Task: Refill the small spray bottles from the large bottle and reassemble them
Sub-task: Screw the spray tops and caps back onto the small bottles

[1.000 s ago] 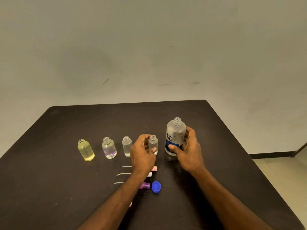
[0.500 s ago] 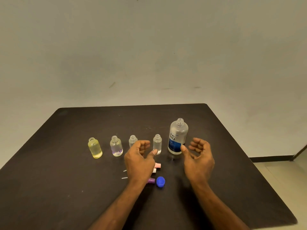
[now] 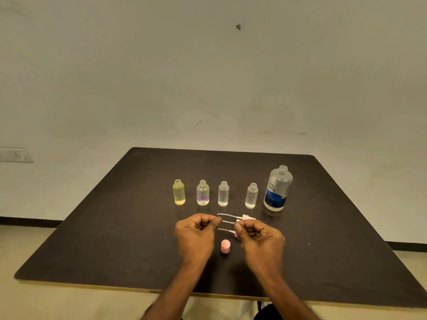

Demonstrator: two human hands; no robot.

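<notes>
- Across the middle of the frame, four small spray bottles (image 3: 223,194) stand open-necked in a row on the counter (image 3: 115,227); one holds yellow liquid, the others clear.
- Right of the row stands the large bottle (image 3: 278,188), uncapped, with a blue label.
- Below them, the left hand (image 3: 196,232) and right hand (image 3: 261,236) have fingers curled at a thin white dip tube (image 3: 228,222); the grip itself cannot be told.
- Risk: the tube could bend or miss a narrow neck, and a nudge could tip an open bottle.
- A pink cap (image 3: 225,246) stands between the wrists.

Dark brown square table (image 3: 115,227) with pale edge strip. Plain off-white wall (image 3: 208,77) behind, small dark mark (image 3: 238,27) high up. White wall socket plate (image 3: 16,154) at left. Beige floor (image 3: 23,239), black skirting (image 3: 27,221).
</notes>
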